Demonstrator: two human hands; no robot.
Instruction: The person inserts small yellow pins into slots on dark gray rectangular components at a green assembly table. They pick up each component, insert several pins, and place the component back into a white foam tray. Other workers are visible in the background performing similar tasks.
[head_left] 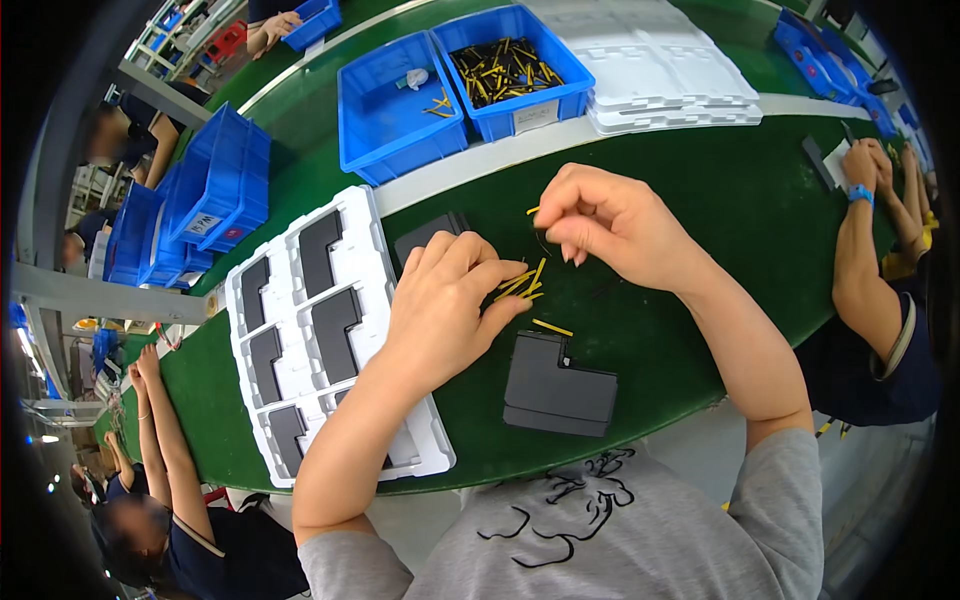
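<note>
My left hand (447, 300) rests on the green belt (700, 200), its fingers closed over a small bundle of thin yellow sticks (523, 283). My right hand (605, 225) hovers just above and to the right, pinching one yellow stick between thumb and forefinger. One loose yellow stick (552, 327) lies on the belt below. A dark grey L-shaped plastic part (557, 390) sits near the belt's front edge. Another dark part (428, 233) lies partly hidden behind my left hand.
A white moulded tray (375, 250) holding several dark L-shaped parts lies to the left. Two blue bins (400, 100) stand behind, one (510, 75) full of yellow and black sticks. Stacked white trays (670, 80) sit at the back right. Other people's arms (865, 250) work at both sides.
</note>
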